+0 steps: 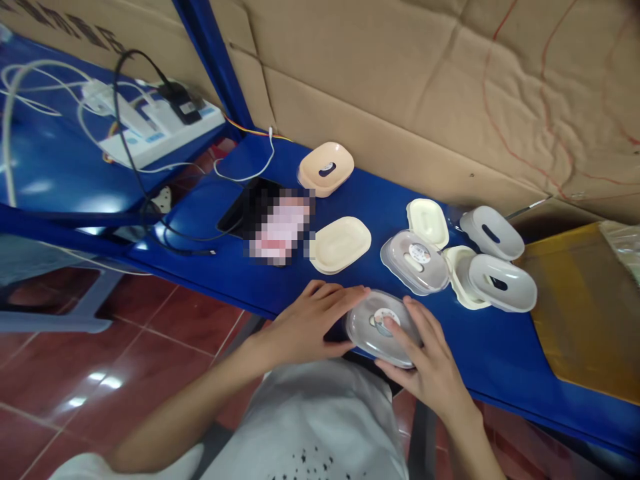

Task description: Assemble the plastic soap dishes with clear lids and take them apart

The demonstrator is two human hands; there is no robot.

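At the front edge of the shelf is a soap box [367,341] with a clear lid and a round label. My left hand [320,317] grips its left end, the thumb low and the fingers along the upper side. My right hand [425,353] holds the right end, one fingertip pressed on the label. Just beyond lies a cream oval tray [343,245]. To the right sits another lidded soap box [416,262] with a label. Near it are a small cream dish [429,223] and two grey-white slotted dishes [493,233], the lower one overlapping a cream piece [463,277].
A peach slotted dish [327,169] stands at the back by the cardboard wall [370,87]. Left of it lies a dark, partly blurred-out device [250,207] with cables. A white power strip [165,137] holds several plugs. A yellow-brown carton [590,313] borders the right side.
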